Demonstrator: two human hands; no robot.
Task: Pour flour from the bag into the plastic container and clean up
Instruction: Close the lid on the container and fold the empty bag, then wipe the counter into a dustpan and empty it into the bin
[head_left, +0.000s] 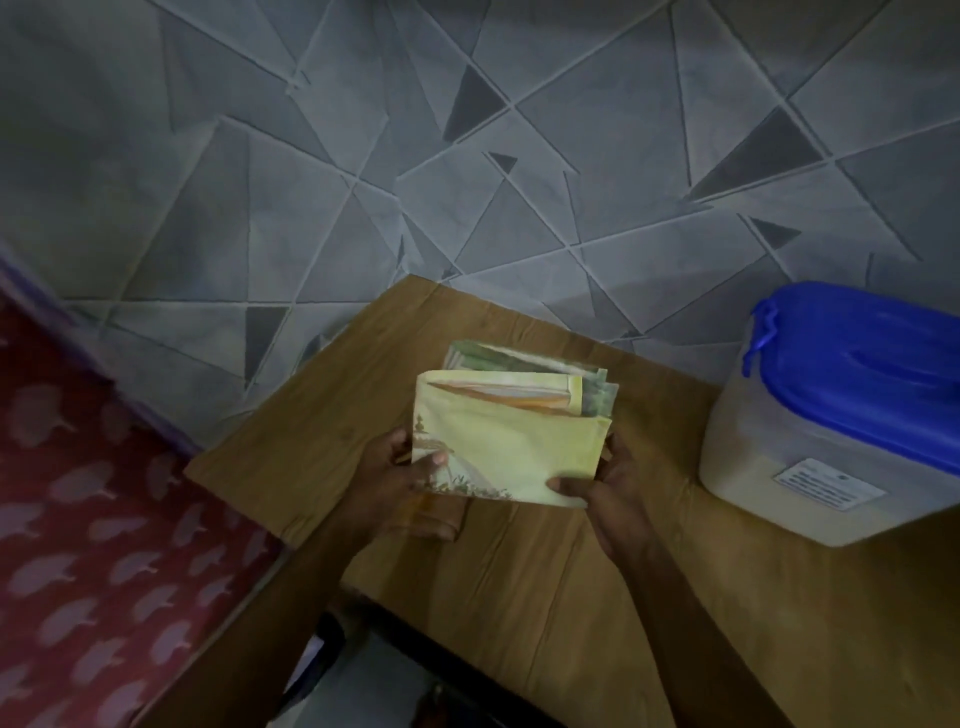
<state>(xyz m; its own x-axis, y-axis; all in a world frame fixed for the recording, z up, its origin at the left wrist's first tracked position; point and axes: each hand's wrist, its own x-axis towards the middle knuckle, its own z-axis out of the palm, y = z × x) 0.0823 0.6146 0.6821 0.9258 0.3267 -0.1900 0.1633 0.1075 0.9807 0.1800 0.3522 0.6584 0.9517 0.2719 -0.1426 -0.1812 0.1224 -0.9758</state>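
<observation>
The flour bag (511, 436) is a pale yellow paper bag, folded flat into a rectangle, held just above the wooden table (519, 571). My left hand (400, 478) grips its left edge, thumb on top and fingers under. My right hand (602, 483) grips its lower right corner the same way. The plastic container (810, 467) stands at the table's right side, translucent with pale flour inside, a white label on its front and its blue lid (872, 364) closed on top.
The table's far corner (415, 283) points away from me over a grey carpet with a triangle pattern (467, 156). A red patterned cloth (93, 519) lies along the left. The table's near edge drops off at the bottom left.
</observation>
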